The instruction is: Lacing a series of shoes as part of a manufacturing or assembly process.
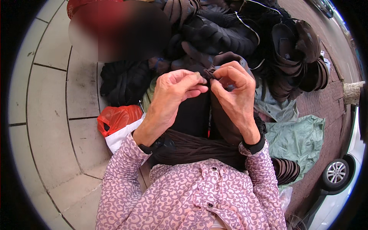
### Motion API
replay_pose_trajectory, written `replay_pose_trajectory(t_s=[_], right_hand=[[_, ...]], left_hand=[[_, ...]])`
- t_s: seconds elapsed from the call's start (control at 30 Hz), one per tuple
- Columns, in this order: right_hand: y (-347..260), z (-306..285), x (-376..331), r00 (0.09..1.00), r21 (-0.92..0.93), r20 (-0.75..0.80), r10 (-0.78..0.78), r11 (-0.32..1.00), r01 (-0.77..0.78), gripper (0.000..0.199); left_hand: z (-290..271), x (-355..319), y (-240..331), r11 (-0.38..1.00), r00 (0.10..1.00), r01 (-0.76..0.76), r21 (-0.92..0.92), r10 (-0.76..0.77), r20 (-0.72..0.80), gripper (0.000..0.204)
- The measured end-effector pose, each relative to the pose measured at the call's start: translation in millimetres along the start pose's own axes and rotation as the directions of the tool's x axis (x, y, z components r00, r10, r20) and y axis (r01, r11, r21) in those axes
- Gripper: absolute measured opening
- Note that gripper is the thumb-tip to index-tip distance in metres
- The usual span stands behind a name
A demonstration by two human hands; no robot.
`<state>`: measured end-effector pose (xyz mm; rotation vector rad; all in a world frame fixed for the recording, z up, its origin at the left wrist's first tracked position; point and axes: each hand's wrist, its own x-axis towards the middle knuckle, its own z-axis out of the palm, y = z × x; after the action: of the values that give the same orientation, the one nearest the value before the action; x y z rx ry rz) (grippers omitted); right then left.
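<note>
Above my lap, my left hand (174, 88) and my right hand (234, 90) meet fingertip to fingertip. The right thumb and forefinger pinch the edge of a dark brown shoe upper (210, 73). Part of its grey-lined opening (234, 58) shows behind the right fingers. My left thumb and fingers are closed together beside that edge; what they hold is too small to make out. Across my lap lies a thick bundle of brown shoelaces (195, 147), below both wrists.
A heap of black and brown shoe uppers (222, 34) lies ahead, with more at the right (287, 46). A red plastic bag (119, 118) is on the left tiles. Green sheeting (295, 138) covers paving at the right, near a parked car (337, 191). Another person's red clothing (86, 4) appears upper left.
</note>
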<state>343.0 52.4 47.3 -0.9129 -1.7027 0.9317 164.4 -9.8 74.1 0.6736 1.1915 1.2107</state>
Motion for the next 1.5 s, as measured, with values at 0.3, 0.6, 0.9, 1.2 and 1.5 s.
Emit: replay_pose_trajectory(t_s=[0.3,0.6,0.9,1.2,1.5], right_hand=[[5.1,-0.1,-1.2,0.998,0.081,0.019,0.066,0.994,-0.067,0.009],[10.0,-7.8,3.1,0.982,0.204,0.029,0.185,0.961,-0.187,0.007],[13.5,-17.4,3.5,0.955,0.389,0.092,0.284,0.872,-0.297,0.005],[18.4,-23.0,3.1,0.945,0.406,0.108,0.309,0.854,-0.326,0.008],[19.4,-27.9,2.0,0.929,0.431,0.194,0.314,0.824,-0.368,0.010]], left_hand=[[3.7,-0.6,-8.9,0.998,0.999,0.017,0.057,-0.014,-0.051,0.030],[-0.8,18.2,-15.3,0.940,0.977,-0.184,0.286,0.206,-0.048,0.041],[7.6,51.7,-42.9,0.744,0.962,-0.263,0.614,0.254,0.104,0.046],[26.6,17.4,-41.6,0.953,0.998,-0.052,0.299,0.037,0.053,0.029],[26.8,22.0,-48.2,0.984,0.995,-0.004,0.176,-0.014,0.102,0.020]])
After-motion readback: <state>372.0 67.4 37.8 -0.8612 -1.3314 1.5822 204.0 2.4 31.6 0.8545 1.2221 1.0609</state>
